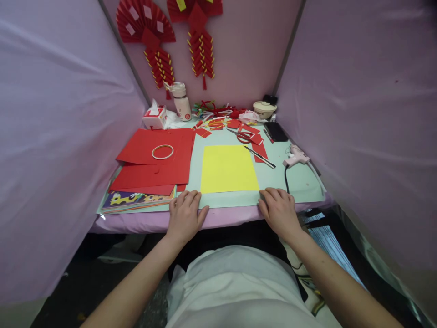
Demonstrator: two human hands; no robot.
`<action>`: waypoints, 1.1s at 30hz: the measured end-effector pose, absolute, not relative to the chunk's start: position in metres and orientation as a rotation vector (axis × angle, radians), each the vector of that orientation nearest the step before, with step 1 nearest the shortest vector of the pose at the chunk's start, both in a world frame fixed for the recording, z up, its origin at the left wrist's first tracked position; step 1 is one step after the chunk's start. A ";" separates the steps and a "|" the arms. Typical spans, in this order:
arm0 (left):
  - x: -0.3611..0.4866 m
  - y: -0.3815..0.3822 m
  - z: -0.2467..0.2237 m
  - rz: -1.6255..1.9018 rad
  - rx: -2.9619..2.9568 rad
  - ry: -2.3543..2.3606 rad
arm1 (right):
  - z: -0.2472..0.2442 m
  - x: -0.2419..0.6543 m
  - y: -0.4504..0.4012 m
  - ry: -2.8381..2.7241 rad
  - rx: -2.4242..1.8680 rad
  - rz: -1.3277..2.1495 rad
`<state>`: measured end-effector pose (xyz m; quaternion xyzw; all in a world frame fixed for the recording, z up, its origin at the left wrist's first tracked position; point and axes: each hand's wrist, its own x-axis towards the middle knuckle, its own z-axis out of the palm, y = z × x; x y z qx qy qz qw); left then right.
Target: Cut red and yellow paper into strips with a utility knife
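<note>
A yellow sheet of paper (229, 169) lies flat on the pale green table mat (235, 199). My left hand (185, 212) rests on the table's front edge, just off the sheet's lower left corner, with its fingers flat and the thumb apart. By the lower right corner lies my right hand (278, 209), also flat and holding nothing. Beyond the sheet are red-handled scissors (244, 136), a long thin metal tool (261, 157) and red paper scraps (260, 151).
Red sheets (153, 175) with a white ring (153, 152) cover the left side, over colourful paper (136, 200). A pink glue gun (296, 156) and black phone (276, 131) lie right. Behind stand a tissue box (155, 119), bottle (182, 104) and lidded bowl (264, 109).
</note>
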<state>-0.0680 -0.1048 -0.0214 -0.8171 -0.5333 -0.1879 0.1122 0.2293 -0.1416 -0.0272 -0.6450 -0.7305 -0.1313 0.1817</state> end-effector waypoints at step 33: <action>-0.028 -0.096 0.000 -0.657 -2.895 -1.030 | -0.018 0.291 -0.117 -1.920 -1.802 0.062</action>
